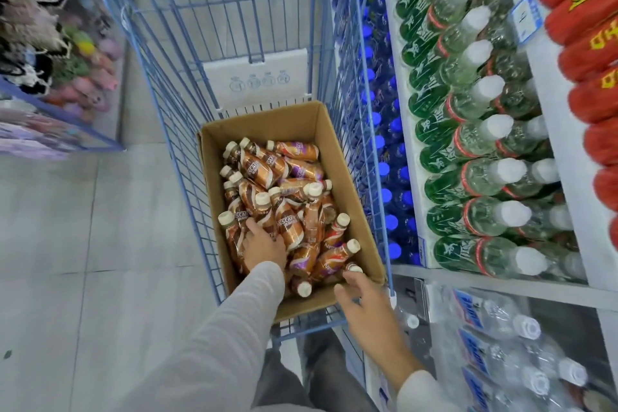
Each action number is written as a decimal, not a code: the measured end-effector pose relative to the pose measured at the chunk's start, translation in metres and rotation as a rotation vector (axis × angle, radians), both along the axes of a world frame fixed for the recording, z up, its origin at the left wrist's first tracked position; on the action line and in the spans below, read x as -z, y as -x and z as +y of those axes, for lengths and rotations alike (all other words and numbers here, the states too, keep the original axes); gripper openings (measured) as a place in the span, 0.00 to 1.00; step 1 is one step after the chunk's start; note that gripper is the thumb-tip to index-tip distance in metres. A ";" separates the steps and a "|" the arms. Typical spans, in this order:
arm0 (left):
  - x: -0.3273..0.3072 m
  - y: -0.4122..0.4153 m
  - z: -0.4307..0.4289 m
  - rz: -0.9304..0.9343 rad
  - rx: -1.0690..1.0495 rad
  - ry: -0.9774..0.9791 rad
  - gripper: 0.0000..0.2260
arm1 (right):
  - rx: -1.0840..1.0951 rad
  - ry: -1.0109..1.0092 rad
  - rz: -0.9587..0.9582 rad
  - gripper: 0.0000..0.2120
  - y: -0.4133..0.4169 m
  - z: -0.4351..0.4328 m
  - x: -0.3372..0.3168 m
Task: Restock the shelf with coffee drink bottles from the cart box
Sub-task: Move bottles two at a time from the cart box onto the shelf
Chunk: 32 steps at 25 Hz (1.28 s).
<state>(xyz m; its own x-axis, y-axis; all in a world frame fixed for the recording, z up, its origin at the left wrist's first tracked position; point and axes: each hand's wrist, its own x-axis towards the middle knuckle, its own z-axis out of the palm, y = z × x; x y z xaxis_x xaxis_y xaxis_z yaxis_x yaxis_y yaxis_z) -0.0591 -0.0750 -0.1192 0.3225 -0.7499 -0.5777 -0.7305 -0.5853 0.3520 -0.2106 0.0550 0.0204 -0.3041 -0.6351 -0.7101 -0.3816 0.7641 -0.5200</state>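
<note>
Blue wire cart [160,84] stands on grey tile floor [67,244]. A cardboard box [344,177] sits in the basket at the near end, open top, w/ a white printed panel [257,77] upright just past it. The box holds a loose heap of coffee drink bottles [261,167], cream caps pointing every which way. Shelf [565,157] runs along the right, touching distance from the cart: a row of green-label bottles [468,177] w/ white caps, red packs [588,53] on the tier above, blue-capped bottles [394,157] lower, clear bottles [501,338] nearest.
</note>
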 end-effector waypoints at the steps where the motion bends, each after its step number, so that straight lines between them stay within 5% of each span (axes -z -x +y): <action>1: -0.006 -0.008 0.002 0.064 0.002 0.040 0.30 | -0.017 0.002 -0.020 0.15 -0.004 -0.008 0.002; 5: -0.046 -0.042 0.036 0.270 0.048 0.102 0.31 | -0.072 -0.004 -0.018 0.14 -0.022 -0.056 0.024; 10: -0.113 -0.073 0.087 0.608 -0.330 0.050 0.29 | -0.139 -0.042 0.037 0.28 -0.052 -0.127 0.070; 17: -0.174 -0.106 0.096 0.622 -0.539 0.155 0.32 | -0.388 -0.273 0.432 0.33 -0.098 -0.161 0.142; 20: -0.179 -0.116 0.094 0.613 -0.530 0.158 0.29 | -0.387 -0.241 0.438 0.32 -0.097 -0.156 0.149; 23: -0.180 -0.123 0.089 0.622 -0.501 0.165 0.25 | -0.198 -0.199 0.222 0.32 -0.094 -0.141 0.140; 27: -0.191 -0.124 0.077 0.716 -0.387 0.202 0.22 | 0.283 -0.067 -0.196 0.22 -0.089 -0.106 0.085; 32: -0.219 -0.098 0.060 0.894 -0.152 0.210 0.20 | 0.718 0.161 -0.396 0.38 -0.070 -0.052 -0.027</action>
